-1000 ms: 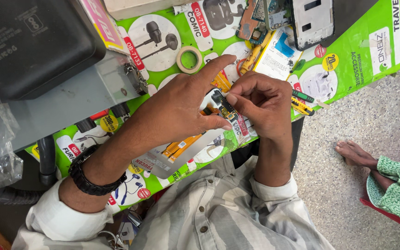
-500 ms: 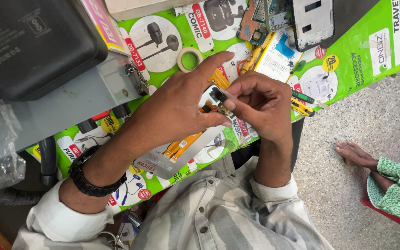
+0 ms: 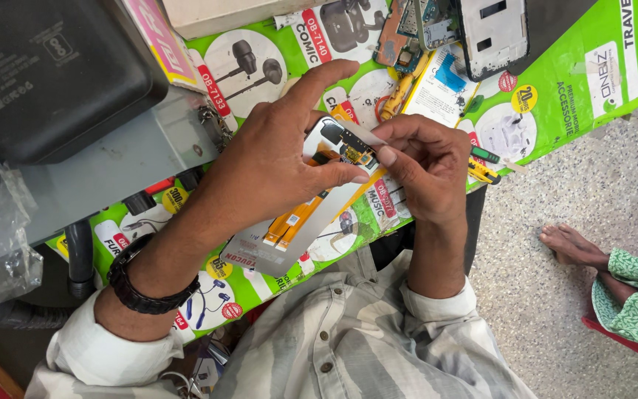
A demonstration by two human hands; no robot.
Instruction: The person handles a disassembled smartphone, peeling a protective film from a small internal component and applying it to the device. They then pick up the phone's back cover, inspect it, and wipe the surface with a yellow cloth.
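Hands (image 3: 275, 166) (image 3: 426, 170) still pinching small board (image 3: 356, 154) over phone panel (image 3: 297, 225); left index now lifted straight.

Setting: small phone-repair stall or workshop. Evidence: worktop (image 3: 577, 81) covered with a green printed sheet showing earphones and phone accessories. Beyond the right hand (image 3: 426, 174), an opened phone frame (image 3: 492, 33) with bare circuit boards (image 3: 407, 29) beside it. Between both hands, a phone part with orange flex cables (image 3: 300, 218). Beyond the left hand (image 3: 271, 174), a black equipment case (image 3: 46, 70) on a grey metal box (image 3: 119, 159). Speckled stone floor (image 3: 555, 325) to the right, with another person's bare foot (image 3: 574, 247) on it.
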